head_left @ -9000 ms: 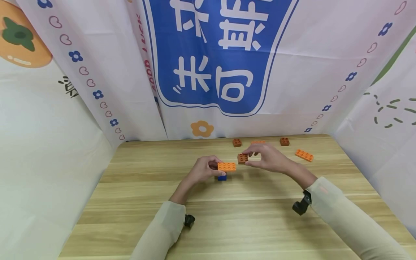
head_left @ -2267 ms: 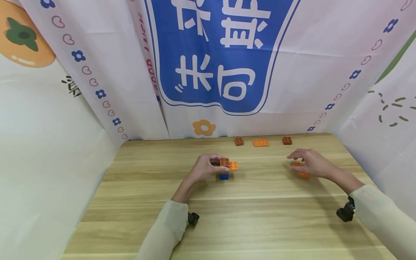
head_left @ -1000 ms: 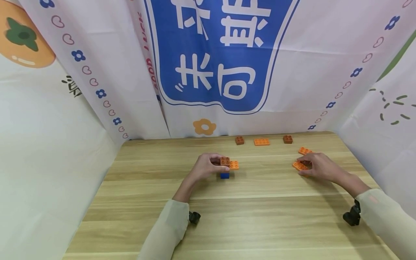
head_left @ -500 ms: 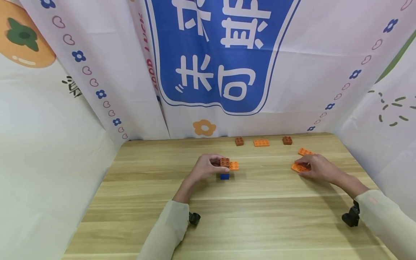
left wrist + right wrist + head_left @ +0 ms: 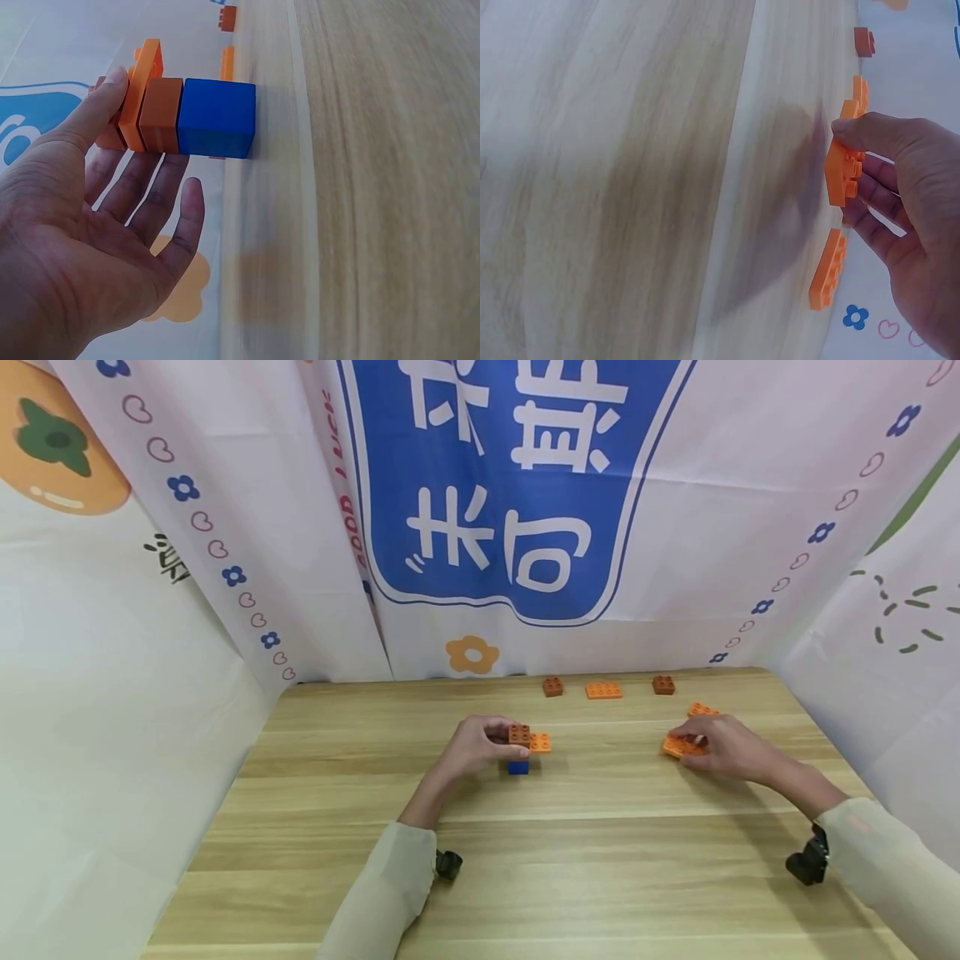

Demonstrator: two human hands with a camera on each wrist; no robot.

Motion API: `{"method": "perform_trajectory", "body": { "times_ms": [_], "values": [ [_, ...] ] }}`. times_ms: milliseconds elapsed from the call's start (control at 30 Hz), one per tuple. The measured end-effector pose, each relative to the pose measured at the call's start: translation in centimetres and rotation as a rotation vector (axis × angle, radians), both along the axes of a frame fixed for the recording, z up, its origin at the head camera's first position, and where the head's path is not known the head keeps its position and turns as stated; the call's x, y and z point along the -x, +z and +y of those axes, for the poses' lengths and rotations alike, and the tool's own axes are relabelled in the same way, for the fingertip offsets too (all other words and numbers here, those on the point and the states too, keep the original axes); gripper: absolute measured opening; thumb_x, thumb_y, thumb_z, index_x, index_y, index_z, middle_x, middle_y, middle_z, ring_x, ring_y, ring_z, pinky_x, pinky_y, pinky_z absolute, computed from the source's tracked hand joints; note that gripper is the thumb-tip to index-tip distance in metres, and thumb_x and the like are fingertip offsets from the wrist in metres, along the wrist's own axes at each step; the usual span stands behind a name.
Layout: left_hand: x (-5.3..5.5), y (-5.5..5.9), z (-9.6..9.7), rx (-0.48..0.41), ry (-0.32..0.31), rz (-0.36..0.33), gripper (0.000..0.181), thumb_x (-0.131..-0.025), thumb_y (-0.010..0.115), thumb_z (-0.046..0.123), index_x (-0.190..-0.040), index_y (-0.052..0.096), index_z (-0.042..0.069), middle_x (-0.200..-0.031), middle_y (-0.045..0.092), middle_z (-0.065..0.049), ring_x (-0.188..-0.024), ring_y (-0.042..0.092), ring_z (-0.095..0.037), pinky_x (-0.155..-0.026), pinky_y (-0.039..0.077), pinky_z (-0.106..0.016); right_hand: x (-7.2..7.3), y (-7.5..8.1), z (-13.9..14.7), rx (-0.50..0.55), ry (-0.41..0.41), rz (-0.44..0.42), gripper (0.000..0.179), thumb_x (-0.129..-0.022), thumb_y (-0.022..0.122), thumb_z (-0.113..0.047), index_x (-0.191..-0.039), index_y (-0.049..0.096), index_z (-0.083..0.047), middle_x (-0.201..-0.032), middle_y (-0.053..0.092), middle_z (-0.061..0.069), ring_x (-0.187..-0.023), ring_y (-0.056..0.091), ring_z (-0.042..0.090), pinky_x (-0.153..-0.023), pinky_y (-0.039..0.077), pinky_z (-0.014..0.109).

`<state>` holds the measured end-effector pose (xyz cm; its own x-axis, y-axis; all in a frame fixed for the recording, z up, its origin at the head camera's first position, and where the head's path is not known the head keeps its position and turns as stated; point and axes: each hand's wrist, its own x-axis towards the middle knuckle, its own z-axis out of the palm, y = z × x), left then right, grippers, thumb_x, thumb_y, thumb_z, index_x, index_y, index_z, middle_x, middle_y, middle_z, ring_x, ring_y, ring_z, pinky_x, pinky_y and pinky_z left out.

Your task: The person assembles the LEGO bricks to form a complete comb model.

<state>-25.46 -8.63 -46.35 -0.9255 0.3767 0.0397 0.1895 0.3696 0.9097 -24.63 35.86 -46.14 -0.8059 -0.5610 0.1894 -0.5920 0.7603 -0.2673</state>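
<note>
My left hand (image 5: 472,747) grips a small upright stack of toy building bricks near the middle of the table. A blue brick (image 5: 217,116) forms the bottom, with a brown brick (image 5: 160,115) on it. Above these sits an orange flat brick (image 5: 541,742) jutting out to the right, and a second brown brick (image 5: 519,735) tops it. The left thumb lies across the near side of the stack. Over on the right, my right hand (image 5: 727,749) pinches another orange flat brick (image 5: 836,176) between thumb and fingers, its studs facing up.
Just behind the right hand lies a further orange flat brick (image 5: 703,709). Along the table's back edge are a brown brick (image 5: 552,687), an orange flat brick (image 5: 603,691) and another brown brick (image 5: 663,685). Printed cloth (image 5: 420,643) walls the wooden table (image 5: 570,877) at the back and sides.
The brown brick once in my right hand now tops the left hand's stack. My right hand went right, took hold of an orange flat brick and has shifted it slightly left. The left hand stayed put.
</note>
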Motion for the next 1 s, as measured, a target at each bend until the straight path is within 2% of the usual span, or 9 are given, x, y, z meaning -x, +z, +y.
{"method": "perform_trajectory", "body": {
  "times_ms": [133, 367, 600, 700, 1000],
  "values": [
    [0.0, 0.0, 0.0, 0.002, 0.0, 0.0, 0.04, -0.085, 0.092, 0.024, -0.12, 0.079, 0.009, -0.104, 0.079, -0.003, -0.09, 0.073, -0.015, -0.082, 0.06, -0.031, 0.1, 0.2, -0.7, -0.005, 0.026, 0.03, 0.04, -0.08, 0.093, -0.008, -0.117, 0.079, -0.002, -0.104, 0.077, 0.006, -0.086, 0.07, 0.016, -0.071, 0.057, 0.033],
    [0.1, -0.2, 0.0, 0.0, -0.006, 0.001, 0.04, -0.085, 0.092, 0.025, -0.12, 0.079, 0.01, -0.103, 0.079, -0.002, -0.09, 0.073, -0.015, -0.081, 0.06, -0.031, 0.2, 0.9, -2.0, -0.006, 0.064, 0.029, 0.038, -0.082, 0.091, -0.008, -0.117, 0.079, -0.003, -0.106, 0.077, 0.005, -0.084, 0.068, 0.012, -0.071, 0.058, 0.031],
    [0.1, -0.2, -0.1, 0.0, -0.009, -0.001, 0.039, -0.086, 0.092, 0.025, -0.12, 0.079, 0.009, -0.103, 0.079, -0.002, -0.089, 0.073, -0.015, -0.08, 0.06, -0.031, 0.0, 1.8, -3.6, 0.019, 0.13, 0.044, 0.041, -0.081, 0.091, -0.004, -0.12, 0.077, -0.001, -0.11, 0.077, 0.008, -0.091, 0.072, 0.018, -0.075, 0.061, 0.038],
    [0.1, -0.1, -0.1, 0.004, -0.009, -0.001, 0.04, -0.086, 0.092, 0.025, -0.12, 0.079, 0.009, -0.104, 0.079, -0.003, -0.09, 0.073, -0.015, -0.08, 0.06, -0.031, 0.0, 2.2, -4.2, 0.023, 0.152, 0.053, 0.041, -0.081, 0.091, -0.004, -0.12, 0.078, -0.002, -0.109, 0.077, 0.007, -0.091, 0.073, 0.017, -0.075, 0.061, 0.038],
    [0.1, -0.3, -0.1, 0.016, 0.0, 0.006, 0.042, -0.085, 0.092, 0.027, -0.121, 0.079, 0.01, -0.104, 0.079, -0.002, -0.09, 0.072, -0.015, -0.081, 0.059, -0.031, -0.3, 3.6, -6.2, 0.001, 0.16, 0.012, 0.041, -0.084, 0.09, -0.008, -0.123, 0.078, -0.005, -0.113, 0.077, 0.004, -0.098, 0.074, 0.018, -0.082, 0.062, 0.04]
  ]
}}
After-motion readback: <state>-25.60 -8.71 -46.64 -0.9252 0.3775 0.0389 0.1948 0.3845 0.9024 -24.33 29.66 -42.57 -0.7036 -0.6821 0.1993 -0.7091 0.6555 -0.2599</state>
